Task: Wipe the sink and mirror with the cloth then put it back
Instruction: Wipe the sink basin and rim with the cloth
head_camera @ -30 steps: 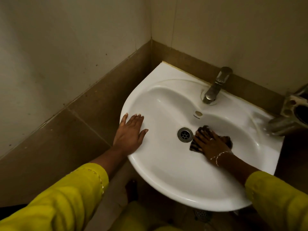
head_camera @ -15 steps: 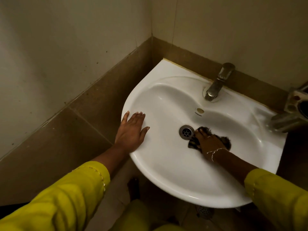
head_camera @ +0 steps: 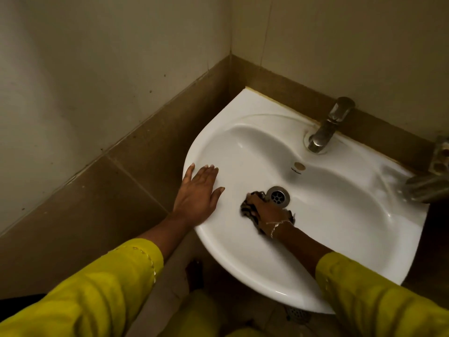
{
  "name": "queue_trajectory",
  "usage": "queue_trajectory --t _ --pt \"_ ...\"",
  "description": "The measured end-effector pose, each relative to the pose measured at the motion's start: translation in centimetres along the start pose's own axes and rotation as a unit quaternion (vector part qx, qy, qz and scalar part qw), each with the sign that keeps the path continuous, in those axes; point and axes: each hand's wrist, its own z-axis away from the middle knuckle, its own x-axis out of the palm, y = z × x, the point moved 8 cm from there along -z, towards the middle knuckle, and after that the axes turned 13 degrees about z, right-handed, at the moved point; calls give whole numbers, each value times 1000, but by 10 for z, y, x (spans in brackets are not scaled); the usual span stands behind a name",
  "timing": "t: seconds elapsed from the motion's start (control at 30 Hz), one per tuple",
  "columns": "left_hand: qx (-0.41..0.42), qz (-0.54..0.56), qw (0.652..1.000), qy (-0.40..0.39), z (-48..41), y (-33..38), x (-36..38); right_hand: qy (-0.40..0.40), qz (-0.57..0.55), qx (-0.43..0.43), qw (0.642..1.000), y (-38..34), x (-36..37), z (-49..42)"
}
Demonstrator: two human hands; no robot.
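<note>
A white corner sink [head_camera: 335, 239] fills the right half of the view. A dark patterned cloth [head_camera: 249, 208] lies in the bowl just left of the metal drain [head_camera: 278, 196]. My right hand [head_camera: 266, 211] lies on top of the cloth and presses it against the bowl; most of the cloth is hidden under the hand. My left hand [head_camera: 198, 195] rests flat on the sink's left rim with its fingers straight. No mirror is in view.
A metal tap [head_camera: 326, 127] stands on the sink's back rim. A metal fitting [head_camera: 430, 181] juts in at the right edge. Tiled walls meet in a corner behind the sink. A floor drain [head_camera: 295, 312] shows below the bowl.
My right hand has slid the cloth leftward across the bowl, from right of the drain to its left. My left hand has stayed on the rim.
</note>
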Motion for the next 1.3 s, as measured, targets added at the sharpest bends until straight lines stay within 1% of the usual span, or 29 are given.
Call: queue_trajectory --t 0.07,0.13,0.23,0.3,0.37,0.4,0.47,0.5,0.53,0.57,0.6,0.63,0.67,0.7,0.73,0.8,0.87,0.9,0.93,0.97,1.0,1.03,1.07,1.1,1.13,1.17,1.2,1.23,1.3 --pt "5 -2 1000 6 0 1 -1 14 79 -10 997 -1 -5 -10" --pt "9 -1 1000 9 0 1 -2 57 123 -5 991 -2 -16 -19" --pt "10 2 1000 7 2 1 -2 83 172 31 981 2 -30 -29" --pt "10 6 1000 6 2 1 -2 80 116 71 987 9 -32 -30" --pt "10 7 1000 8 2 1 -3 134 -56 121 982 26 -42 -24" --pt "11 6 1000 11 2 1 -3 173 -166 142 960 37 -48 -19" --pt "8 10 1000 14 1 -1 -4 221 -380 165 883 58 -52 -7" --pt "8 12 1000 13 1 -1 -3 222 -483 166 831 68 -50 -1" --pt "6 13 1000 12 2 -1 -3 206 -590 162 764 74 -45 4" --pt "7 13 1000 13 3 -1 -3 168 -699 150 679 74 -38 8" --pt "7 13 1000 13 3 0 -3 112 -794 128 584 66 -33 11" --pt "7 13 1000 13 3 0 -3 63 -854 115 504 58 -27 14" --pt "7 12 1000 12 3 0 -2 30 -880 109 461 52 -25 18" --pt "7 10 1000 12 3 0 -2 18 -885 101 454 48 -26 22" --pt "7 7 1000 13 2 0 -3 8 -877 98 469 44 -27 23" --pt "8 3 1000 12 1 1 -2 7 -849 117 516 37 -31 23" --pt "10 3 1000 14 2 1 -3 58 -792 148 589 38 -42 19" --pt "11 3 1000 17 2 1 -3 122 -740 150 644 44 -56 14" --pt "13 3 1000 20 2 1 -4 202 -658 133 713 46 -78 12" --pt "16 3 1000 24 2 1 -4 287 -544 96 782 44 -106 10" --pt "19 4 999 27 2 1 -5 363 -399 39 841 32 -132 7" --pt "20 4 999 28 2 1 -5 419 -230 -22 878 17 -150 3" --pt "20 4 999 27 2 1 -5 438 -57 -88 893 -2 -157 -4" --pt "18 3 999 26 2 1 -5 440 116 -145 879 -15 -152 -14" --pt "17 2 1000 23 2 2 -4 406 257 -188 857 -18 -132 -31" --pt "17 3 1000 22 2 2 -4 342 355 -202 846 -15 -112 -44" --pt "18 4 1000 22 2 2 -4 284 423 -193 839 -5 -96 -54" --pt "19 5 1000 24 2 2 -4 245 469 -170 831 4 -86 -57" --pt "20 2 999 26 3 1 -5 164 562 -163 794 18 -65 -58"
